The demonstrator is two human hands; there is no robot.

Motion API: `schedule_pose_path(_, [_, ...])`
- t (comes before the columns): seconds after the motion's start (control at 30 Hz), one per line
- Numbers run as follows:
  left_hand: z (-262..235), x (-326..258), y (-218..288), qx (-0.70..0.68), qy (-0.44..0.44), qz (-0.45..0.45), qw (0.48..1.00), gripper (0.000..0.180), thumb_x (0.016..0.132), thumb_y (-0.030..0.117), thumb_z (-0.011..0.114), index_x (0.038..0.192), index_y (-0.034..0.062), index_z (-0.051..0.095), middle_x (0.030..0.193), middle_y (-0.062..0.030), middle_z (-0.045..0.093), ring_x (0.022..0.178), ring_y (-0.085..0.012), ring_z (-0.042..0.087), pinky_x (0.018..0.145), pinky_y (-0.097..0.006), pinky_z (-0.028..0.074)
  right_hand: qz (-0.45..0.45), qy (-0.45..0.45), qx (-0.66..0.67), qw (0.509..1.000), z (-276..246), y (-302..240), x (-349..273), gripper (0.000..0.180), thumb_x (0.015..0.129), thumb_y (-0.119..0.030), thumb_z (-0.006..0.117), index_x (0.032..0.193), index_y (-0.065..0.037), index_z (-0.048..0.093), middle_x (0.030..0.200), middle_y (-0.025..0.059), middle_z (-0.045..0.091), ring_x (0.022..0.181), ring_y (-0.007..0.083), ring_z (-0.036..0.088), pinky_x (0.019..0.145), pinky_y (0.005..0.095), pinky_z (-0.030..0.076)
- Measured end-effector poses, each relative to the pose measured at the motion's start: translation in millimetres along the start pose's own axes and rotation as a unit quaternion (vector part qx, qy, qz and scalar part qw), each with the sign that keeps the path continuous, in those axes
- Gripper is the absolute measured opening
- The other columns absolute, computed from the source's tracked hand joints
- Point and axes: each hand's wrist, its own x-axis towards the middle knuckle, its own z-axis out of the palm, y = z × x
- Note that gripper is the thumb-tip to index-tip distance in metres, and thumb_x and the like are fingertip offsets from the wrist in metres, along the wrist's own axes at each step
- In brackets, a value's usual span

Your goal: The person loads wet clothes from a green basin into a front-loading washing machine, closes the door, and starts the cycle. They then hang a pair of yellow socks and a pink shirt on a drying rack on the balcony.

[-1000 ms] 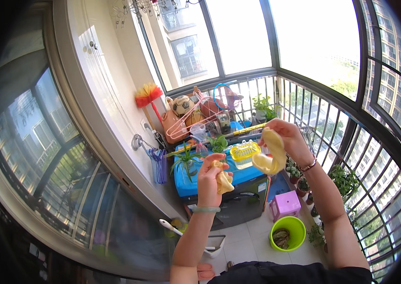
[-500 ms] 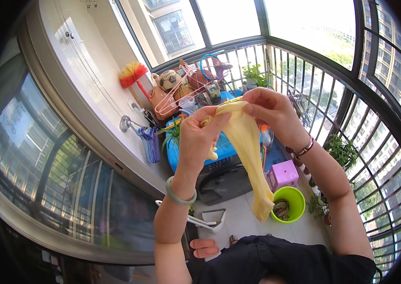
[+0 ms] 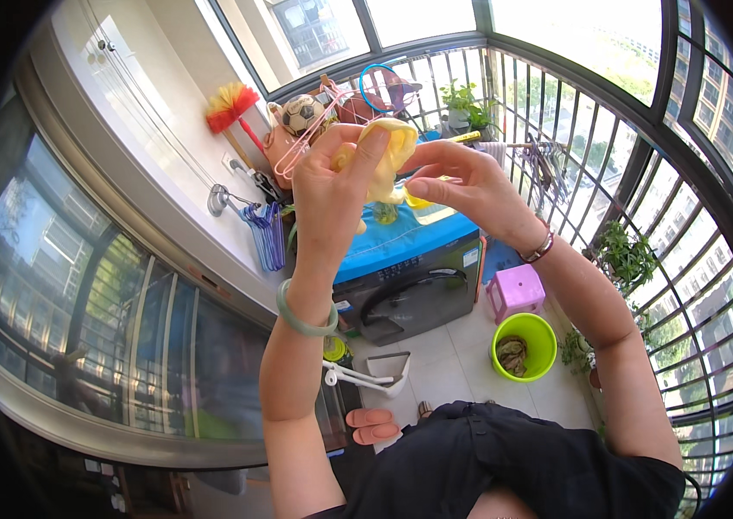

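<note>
Sunlit balcony, with tall windows [image 3: 582, 43] filling the upper right of the frame. At the centre, a blue cover [image 3: 418, 240] lies over a dark washing machine [image 3: 422, 304]; below and to its right, a purple stool [image 3: 519, 284] and a lime-green bucket [image 3: 544, 346] stand on the tiled floor [image 3: 435, 381]. Crumpled and soft, a yellow piece [image 3: 392, 156] is held up in the upper middle of the frame, in front of the blue cover. Being limp and bunched, it could slip or tumble down if the pinch on its left side eased, with little apparent support from the right. The left hand [image 3: 330, 176], left of centre, has thumb and fingers closed on the piece. The right hand [image 3: 483, 190], just right of centre, is partly open, a gap between thumb and curled fingers; whether its fingertips touch the piece is hard to tell.
</note>
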Motion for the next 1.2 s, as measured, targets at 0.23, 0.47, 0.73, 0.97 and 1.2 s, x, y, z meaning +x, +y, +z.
schedule_pose_path(0.23, [-2,8,-21,-0.062,0.020,-0.055,0.996,0.030,0.084,0.025,0.078,0.092,0.0059,0.056,0.070,0.0012,0.059,0.057,-0.0013,0.054,0.046,-0.016,0.039,0.025,0.029,-0.063,0.997,19,18,-18,0.037,0.081,-0.032,0.080,0.094,-0.003,0.062,0.083,0.0003,0.064,0.076,0.0059,0.061,0.065,0.0221,0.050])
schedule_pose_path(0.47, [-12,4,-25,-0.245,-0.121,-0.211,0.938,0.029,0.090,0.025,0.069,0.108,0.0048,0.059,0.083,-0.0024,0.060,0.055,-0.0055,0.049,0.043,-0.019,0.039,0.071,0.048,0.119,0.989,0,32,-25,0.025,0.094,-0.021,0.065,0.102,0.003,0.067,0.088,0.0003,0.065,0.083,0.0050,0.059,0.074,0.0222,0.049])
schedule_pose_path(0.73, [-12,4,-41,-0.306,0.012,-0.203,0.930,0.020,0.091,0.025,0.069,0.104,0.0100,0.064,0.082,-0.0025,0.062,0.055,-0.0062,0.049,0.044,-0.020,0.040,0.042,0.030,-0.039,0.998,-23,25,-20,0.023,0.090,-0.021,0.070,0.099,0.000,0.067,0.079,-0.0006,0.065,0.073,0.0042,0.057,0.066,0.0233,0.048])
schedule_pose_path(0.97, [-17,21,-43,-0.164,0.146,-0.047,0.974,0.025,0.088,0.030,0.072,0.090,0.0134,0.054,0.072,-0.0022,0.061,0.046,-0.0044,0.045,0.040,-0.018,0.037,0.101,-0.072,-0.061,0.990,-54,48,-22,0.027,0.081,-0.020,0.080,0.098,-0.005,0.066,0.086,-0.0010,0.066,0.080,0.0053,0.059,0.073,0.0220,0.047])
schedule_pose_path(1.2, [-21,14,-64,-0.130,0.149,-0.089,0.976,0.029,0.090,0.033,0.070,0.085,0.0109,0.053,0.068,0.0012,0.057,0.045,-0.0020,0.042,0.039,-0.018,0.032,0.105,0.074,0.135,0.983,-67,19,-7,0.027,0.083,-0.017,0.077,0.100,-0.005,0.060,0.088,0.0009,0.064,0.077,0.0051,0.060,0.065,0.0186,0.048])
